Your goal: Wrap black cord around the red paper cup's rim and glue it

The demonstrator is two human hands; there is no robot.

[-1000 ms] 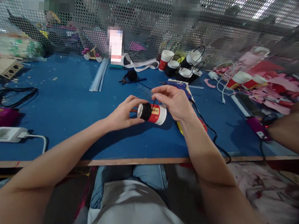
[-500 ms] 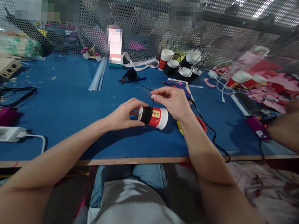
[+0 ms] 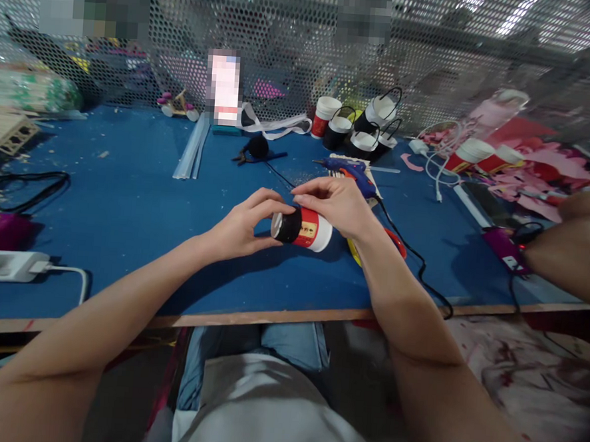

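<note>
A red and white paper cup (image 3: 319,234) lies on its side over the blue table, its base end toward my left hand (image 3: 242,224). That hand is closed around the base end, thumb below and fingers above. Black cord (image 3: 289,227) is wound in a band around that end of the cup. My right hand (image 3: 339,202) pinches the cord's running length with thumb and forefinger, close above the cup's side. From there the cord leads back to a black ball of cord (image 3: 258,147). Just behind my right hand rests a blue glue gun (image 3: 351,170).
Black-covered cups with handles (image 3: 338,131) stand at the back. Clear glue sticks (image 3: 190,154) lie left of centre. Scissors with red and yellow handles (image 3: 397,244) are partly under my right arm. At right, another person's hand (image 3: 568,248) is beside a purple device (image 3: 506,249).
My right hand has come down and slightly left, bringing the cord close against the cup. My left forefinger now presses on top of the black band. The cup has turned slightly.
</note>
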